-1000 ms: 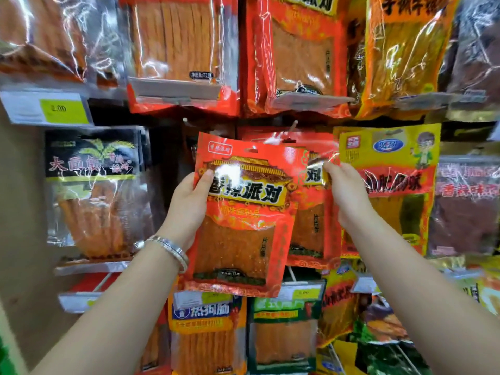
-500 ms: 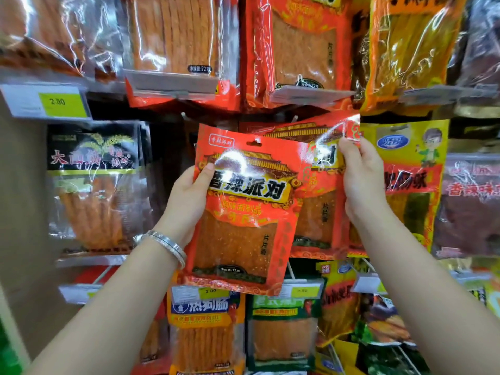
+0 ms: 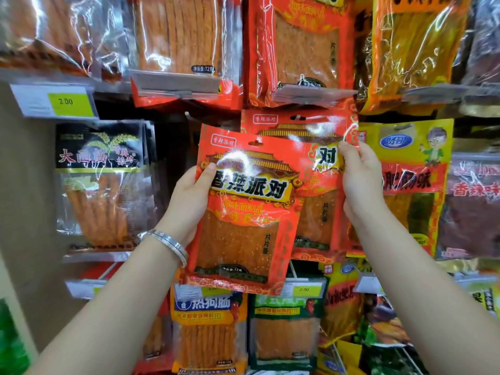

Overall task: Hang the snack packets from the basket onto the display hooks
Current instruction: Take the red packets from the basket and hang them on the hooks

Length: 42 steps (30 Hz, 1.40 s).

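Observation:
My left hand grips the left edge of a red snack packet with a palace picture, held upright in front of the display. Behind it and higher, a second identical red packet is pinched at its right edge by my right hand; its hang hole sits near the top under the upper row. The hook itself is hidden behind the packets. The basket is not in view.
Hanging packets crowd the wall: a black one at left, a yellow one at right, orange and red ones above, more below. Price tags stick out on hook ends. A dark gap lies left of the held packets.
My right hand has lifted the rear red packet upward, so its top now reaches the upper row. The front packet in my left hand stayed roughly where it was.

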Each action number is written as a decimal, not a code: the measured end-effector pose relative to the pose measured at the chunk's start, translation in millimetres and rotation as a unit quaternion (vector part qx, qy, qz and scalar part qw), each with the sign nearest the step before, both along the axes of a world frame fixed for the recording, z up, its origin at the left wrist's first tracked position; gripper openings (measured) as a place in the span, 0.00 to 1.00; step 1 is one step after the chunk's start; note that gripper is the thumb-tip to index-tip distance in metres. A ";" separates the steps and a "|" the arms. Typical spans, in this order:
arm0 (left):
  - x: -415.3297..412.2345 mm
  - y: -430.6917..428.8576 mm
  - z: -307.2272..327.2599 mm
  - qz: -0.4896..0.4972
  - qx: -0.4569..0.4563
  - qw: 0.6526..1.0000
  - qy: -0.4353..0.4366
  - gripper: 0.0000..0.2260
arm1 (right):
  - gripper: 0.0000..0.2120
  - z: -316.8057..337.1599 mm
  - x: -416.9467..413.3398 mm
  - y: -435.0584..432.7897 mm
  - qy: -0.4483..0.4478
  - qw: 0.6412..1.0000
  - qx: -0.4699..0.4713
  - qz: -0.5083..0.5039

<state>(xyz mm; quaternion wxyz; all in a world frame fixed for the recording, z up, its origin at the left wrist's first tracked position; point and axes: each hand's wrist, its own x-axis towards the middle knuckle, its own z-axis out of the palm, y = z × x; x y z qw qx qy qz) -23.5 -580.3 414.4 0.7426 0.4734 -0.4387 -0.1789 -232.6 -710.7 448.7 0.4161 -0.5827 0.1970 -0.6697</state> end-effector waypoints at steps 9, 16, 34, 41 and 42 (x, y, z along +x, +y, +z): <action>-1.6 -3.9 0.5 0.001 0.004 1.000 0.011 0.09 | 0.10 -10.3 14.2 -17.4 0.103 0.991 -0.014 -0.080; -6.9 -5.1 0.5 0.002 -0.003 1.000 0.024 0.09 | 0.20 -47.8 10.0 9.0 0.081 0.979 -0.108 -0.151; -42.0 -5.7 46.6 0.130 -0.143 0.940 -0.282 0.19 | 0.09 -0.2 -10.2 7.4 0.092 0.983 -0.113 -0.110; -60.8 -17.1 59.5 0.056 -0.099 0.930 -0.349 0.30 | 0.06 22.8 -1.9 10.2 0.062 0.993 -0.068 -0.080; -60.6 -19.1 59.3 0.057 -0.095 0.929 -0.352 0.30 | 0.05 24.5 -1.7 9.5 0.060 0.994 -0.052 -0.074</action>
